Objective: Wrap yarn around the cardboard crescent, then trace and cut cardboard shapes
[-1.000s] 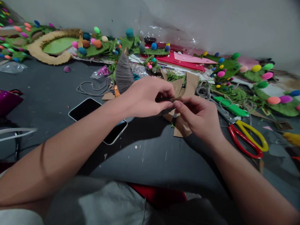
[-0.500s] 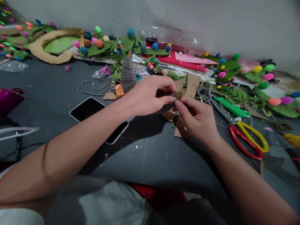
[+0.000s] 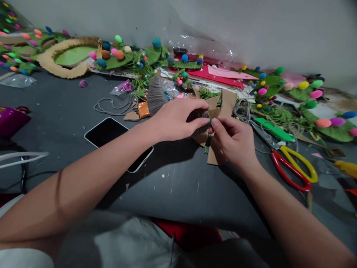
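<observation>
My left hand [image 3: 180, 118] is closed around a curved cardboard piece wrapped in grey yarn [image 3: 156, 95]. The pointed end of that piece rises behind the hand, and its middle is hidden under my fingers. Close beside it, my right hand [image 3: 235, 136] pinches with thumb and forefinger at the piece's near end. Whether those fingers hold the yarn or the cardboard is too small to tell. Brown cardboard scraps [image 3: 228, 102] lie under and behind both hands. A tangle of loose grey yarn [image 3: 242, 109] lies just past the right hand.
Scissors [image 3: 294, 169] with red and yellow handles and a green comb [image 3: 274, 129] lie to the right. A phone [image 3: 106, 131] rests under my left forearm. Green leaf decorations with coloured balls [image 3: 119, 55] line the wall. A purple device [image 3: 7, 122] sits far left.
The view has shifted slightly. The wrapped piece has tilted a little, its tip now lower and further right. Both hands stay together at its near end.
</observation>
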`<state>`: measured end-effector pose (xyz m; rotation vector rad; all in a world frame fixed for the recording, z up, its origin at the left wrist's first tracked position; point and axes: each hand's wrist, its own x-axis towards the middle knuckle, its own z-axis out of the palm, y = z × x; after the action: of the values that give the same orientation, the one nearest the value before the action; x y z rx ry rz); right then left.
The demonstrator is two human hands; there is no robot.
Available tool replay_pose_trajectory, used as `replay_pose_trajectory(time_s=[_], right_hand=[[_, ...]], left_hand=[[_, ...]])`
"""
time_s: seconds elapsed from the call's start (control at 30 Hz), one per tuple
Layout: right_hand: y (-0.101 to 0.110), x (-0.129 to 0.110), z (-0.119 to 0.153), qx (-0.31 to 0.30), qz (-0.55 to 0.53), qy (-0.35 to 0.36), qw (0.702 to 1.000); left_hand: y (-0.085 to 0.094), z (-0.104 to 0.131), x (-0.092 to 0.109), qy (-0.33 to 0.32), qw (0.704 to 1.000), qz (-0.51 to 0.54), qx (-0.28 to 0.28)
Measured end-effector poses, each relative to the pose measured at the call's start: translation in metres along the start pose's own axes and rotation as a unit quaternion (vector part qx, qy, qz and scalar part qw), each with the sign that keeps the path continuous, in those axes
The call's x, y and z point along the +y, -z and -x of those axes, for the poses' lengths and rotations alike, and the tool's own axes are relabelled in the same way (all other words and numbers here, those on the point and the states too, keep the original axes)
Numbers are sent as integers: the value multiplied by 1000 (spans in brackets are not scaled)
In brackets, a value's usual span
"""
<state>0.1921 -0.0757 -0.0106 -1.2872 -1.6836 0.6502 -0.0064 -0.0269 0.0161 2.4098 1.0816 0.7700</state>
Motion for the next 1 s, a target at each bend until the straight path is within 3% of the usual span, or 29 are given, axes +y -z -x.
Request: replay_pose_trajectory(time_s=[0.13, 0.3, 0.43, 0.63, 0.87, 1.0], right_hand=[[0, -1, 2, -5, 8, 14, 1000], [-1, -2, 2, 4, 21, 31, 999], [-1, -2, 1, -1, 8, 27, 1000], [1, 2, 3, -9, 51, 27, 998], [15, 1, 6, -89, 247, 156, 952], [24, -5, 9, -137, 275, 205, 929]], left_hand=[[-1, -3, 1, 4, 999, 41, 8], [3, -8, 3, -20, 996, 81, -38], [1, -8, 1, -7, 993, 118, -6], [-5, -2, 3, 48, 998, 16, 20], [-11, 1, 9, 60, 993, -98, 10], [-15, 2, 11, 43, 990, -132, -16]])
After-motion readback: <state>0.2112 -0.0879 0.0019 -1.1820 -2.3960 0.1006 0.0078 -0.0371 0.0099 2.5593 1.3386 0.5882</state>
